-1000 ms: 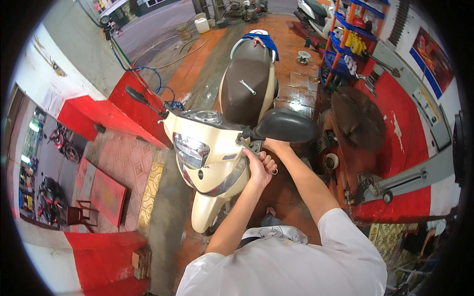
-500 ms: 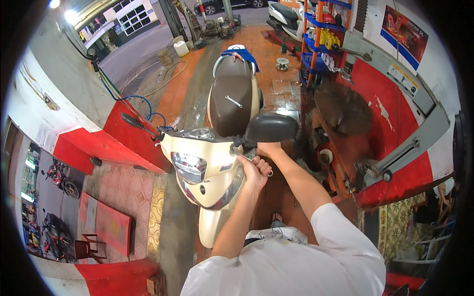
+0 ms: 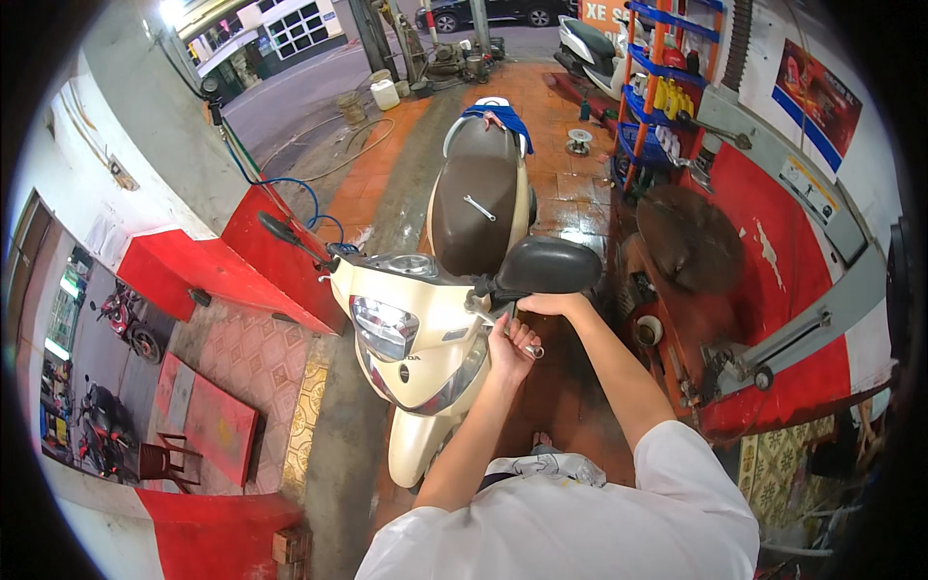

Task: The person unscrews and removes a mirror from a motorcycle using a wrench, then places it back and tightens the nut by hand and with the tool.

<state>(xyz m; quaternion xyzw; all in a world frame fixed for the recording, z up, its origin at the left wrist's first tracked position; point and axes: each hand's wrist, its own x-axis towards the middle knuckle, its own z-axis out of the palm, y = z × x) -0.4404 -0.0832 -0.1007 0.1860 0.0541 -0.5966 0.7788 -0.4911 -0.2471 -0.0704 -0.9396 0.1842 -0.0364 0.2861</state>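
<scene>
In front of me stands a cream scooter (image 3: 449,333), its front turned toward me. My left hand (image 3: 514,350) is closed around a metal wrench (image 3: 535,352). One ring end sticks out past the fist, and the shank reaches up to the base of the black mirror (image 3: 548,266) on the handlebar. My right hand (image 3: 549,304) is just under that mirror, beside the handlebar end. The mirror covers most of its fingers, so their grip is hidden. A second wrench (image 3: 479,208) lies on the brown seat (image 3: 476,184). A blue cloth (image 3: 512,126) drapes over the rear.
To the right are a brown round-topped object (image 3: 689,237), a grey lift arm (image 3: 807,338) and a blue-orange shelf (image 3: 657,72) with bottles. A red-based wall (image 3: 280,261) stands left, with a red table (image 3: 208,420) and a chair (image 3: 166,462). A white scooter (image 3: 590,53) is parked behind.
The whole view has shifted, so the scooter sits slightly farther right and lower. More of the wrench's shank shows above my left fist. My right hand stays under the mirror.
</scene>
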